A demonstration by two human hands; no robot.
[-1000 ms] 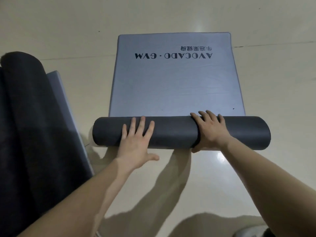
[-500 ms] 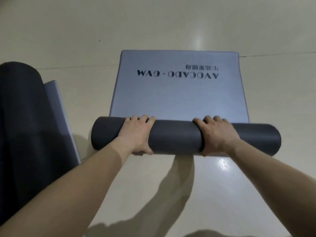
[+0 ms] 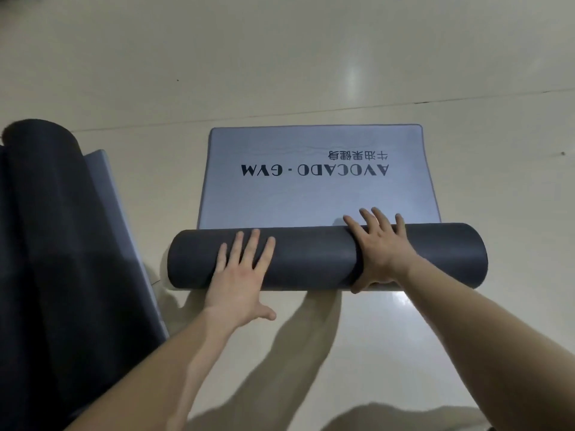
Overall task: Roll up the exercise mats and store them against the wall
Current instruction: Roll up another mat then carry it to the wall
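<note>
A grey exercise mat [image 3: 314,194] printed "AVOCADO · GYM" lies on the pale floor, its near part wound into a dark roll [image 3: 314,256] lying crosswise in front of me. My left hand [image 3: 242,275] rests flat on the roll's left half, fingers spread, thumb off the near side. My right hand [image 3: 379,247] lies over the roll's right half, fingers reaching past the top onto the flat part, thumb under the near side. A second mat [image 3: 49,244], partly rolled with its dark underside up, lies along the left edge.
The pale tiled floor [image 3: 280,57] stretches beyond the flat mat, with a joint line running across it. Shadows of my arms fall on the shiny floor near me. No wall shows in this view.
The roll has moved forward and less flat mat shows. My left hand went from wrapped over the roll to lying flat with fingers spread; the right hand's fingers stretched further over the top.
</note>
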